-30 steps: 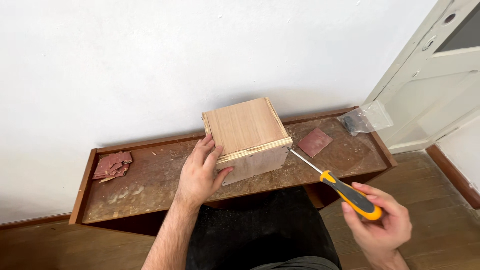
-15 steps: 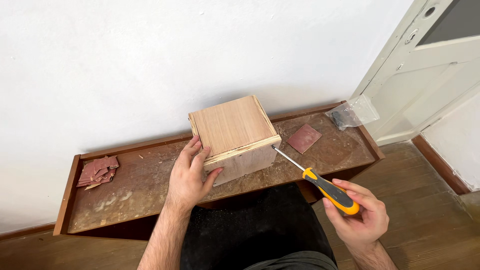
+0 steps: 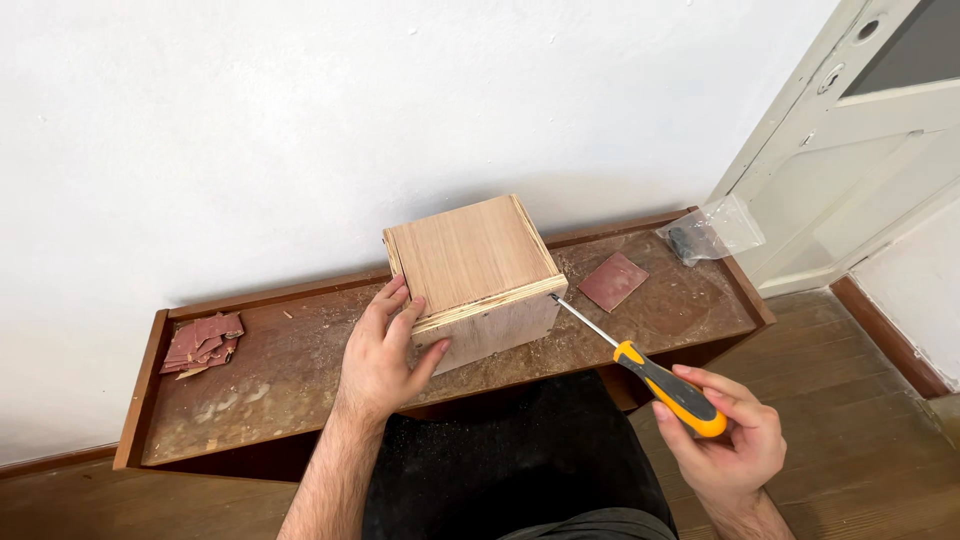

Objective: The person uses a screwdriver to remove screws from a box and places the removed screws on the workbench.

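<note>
A plywood box (image 3: 478, 272) stands on a low brown wooden tray-like bench (image 3: 290, 375) against the white wall. My left hand (image 3: 385, 350) grips the box's left front corner, fingers on its side and thumb on its front. My right hand (image 3: 725, 440) holds a screwdriver (image 3: 655, 378) with an orange and black handle. Its metal shaft points up-left, and the tip touches the box's right front edge near the top.
A pile of reddish sandpaper pieces (image 3: 203, 340) lies at the bench's left end. One reddish sandpaper sheet (image 3: 613, 281) and a clear plastic bag (image 3: 710, 232) with dark small parts lie at the right end. A white door (image 3: 860, 140) stands at right. Sawdust covers the bench.
The view has shifted slightly. The screwdriver tip stays at the box's right front edge, and both hands keep their grips.
</note>
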